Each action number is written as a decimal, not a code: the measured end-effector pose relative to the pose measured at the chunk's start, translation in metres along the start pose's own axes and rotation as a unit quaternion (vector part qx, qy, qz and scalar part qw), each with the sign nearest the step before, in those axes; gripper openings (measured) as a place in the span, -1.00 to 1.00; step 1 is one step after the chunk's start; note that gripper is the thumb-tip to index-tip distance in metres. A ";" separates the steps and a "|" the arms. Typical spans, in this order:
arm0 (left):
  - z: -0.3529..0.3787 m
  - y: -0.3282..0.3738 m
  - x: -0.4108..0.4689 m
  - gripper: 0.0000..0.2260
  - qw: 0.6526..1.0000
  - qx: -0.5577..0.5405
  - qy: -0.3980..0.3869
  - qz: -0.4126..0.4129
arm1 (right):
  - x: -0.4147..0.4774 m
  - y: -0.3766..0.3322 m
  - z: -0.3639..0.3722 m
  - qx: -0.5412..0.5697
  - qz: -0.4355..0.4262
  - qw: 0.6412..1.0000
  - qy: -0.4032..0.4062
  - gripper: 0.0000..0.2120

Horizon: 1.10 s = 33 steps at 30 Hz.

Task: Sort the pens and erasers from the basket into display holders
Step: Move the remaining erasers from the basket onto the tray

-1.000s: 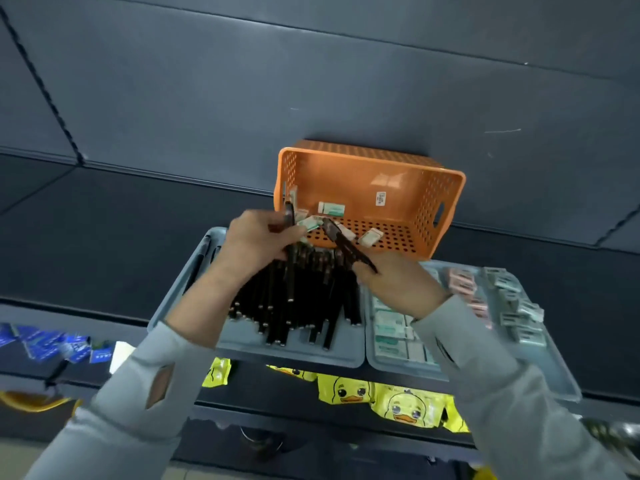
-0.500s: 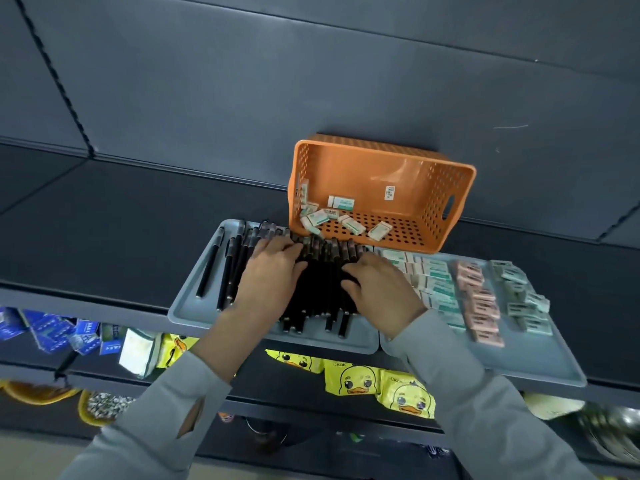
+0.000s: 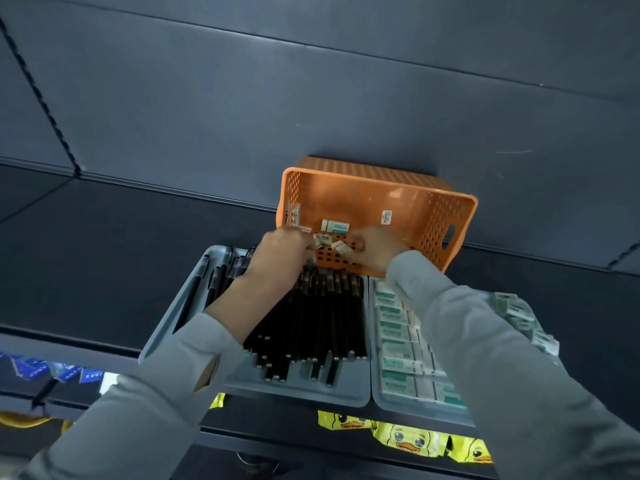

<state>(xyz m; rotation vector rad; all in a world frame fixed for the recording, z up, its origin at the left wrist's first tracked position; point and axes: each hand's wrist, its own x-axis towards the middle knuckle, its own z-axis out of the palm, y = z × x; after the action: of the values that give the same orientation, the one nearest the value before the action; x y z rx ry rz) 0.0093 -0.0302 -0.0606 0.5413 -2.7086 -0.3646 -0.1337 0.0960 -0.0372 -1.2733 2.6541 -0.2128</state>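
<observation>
An orange basket (image 3: 426,216) lies tipped on its side at the back of the shelf, its opening towards me, with several white-and-green erasers (image 3: 334,226) inside. Both hands reach into it. My left hand (image 3: 282,252) curls its fingers on an eraser at the basket's left. My right hand (image 3: 375,251) pinches a white eraser (image 3: 341,248) with curled fingers. In front, a grey tray (image 3: 194,306) holds several black pens (image 3: 311,320) in a row. A second grey tray (image 3: 379,396) to its right holds rows of erasers (image 3: 398,327).
More erasers (image 3: 519,317) lie at the far right of the right tray, partly behind my right sleeve. Yellow duck packets (image 3: 398,439) hang below the shelf edge, blue packets (image 3: 69,372) at lower left. A dark back panel stands right behind the basket.
Both hands have left the pens in the tray and moved up and back into the basket, onto the erasers. The pens now lie flat in a row.
</observation>
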 end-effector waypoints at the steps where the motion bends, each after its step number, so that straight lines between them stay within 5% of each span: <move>1: 0.002 -0.001 0.003 -0.89 1.000 0.003 0.003 0.000 | 0.006 -0.002 0.004 0.000 -0.006 1.000 -0.009 -0.69; 7: 0.014 -0.006 0.014 -0.79 0.998 0.058 -0.010 0.038 | 0.015 0.021 -0.012 0.053 -0.004 0.998 0.031 -0.63; 13: 0.005 0.014 0.040 -0.62 0.986 0.160 -0.011 0.046 | 0.009 0.050 -0.011 -0.066 -0.038 0.993 -0.088 -0.51; 20: 0.022 0.025 0.043 -0.79 0.964 0.249 -0.087 -0.026 | 0.022 0.046 -0.017 -0.050 -0.063 0.997 -0.010 -0.75; 24: 0.028 0.018 0.050 -0.70 0.973 0.206 -0.099 -0.023 | 0.043 0.025 -0.007 -0.014 -0.096 0.992 0.076 -0.75; 30: 0.026 0.011 0.048 -0.69 0.990 0.115 -0.076 -0.040 | 0.064 0.005 0.015 -0.021 -0.121 0.992 0.008 -0.32; 33: 0.021 0.014 0.044 -0.64 0.991 0.118 -0.056 -0.041 | 0.068 0.005 0.018 -0.062 -0.110 0.992 0.015 -0.47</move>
<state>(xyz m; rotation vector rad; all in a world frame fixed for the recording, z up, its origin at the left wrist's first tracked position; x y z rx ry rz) -0.0413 -0.0318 -0.0623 0.7182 -2.8633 -0.0972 -0.1747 0.0451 -0.0631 -1.6150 2.5852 -0.0999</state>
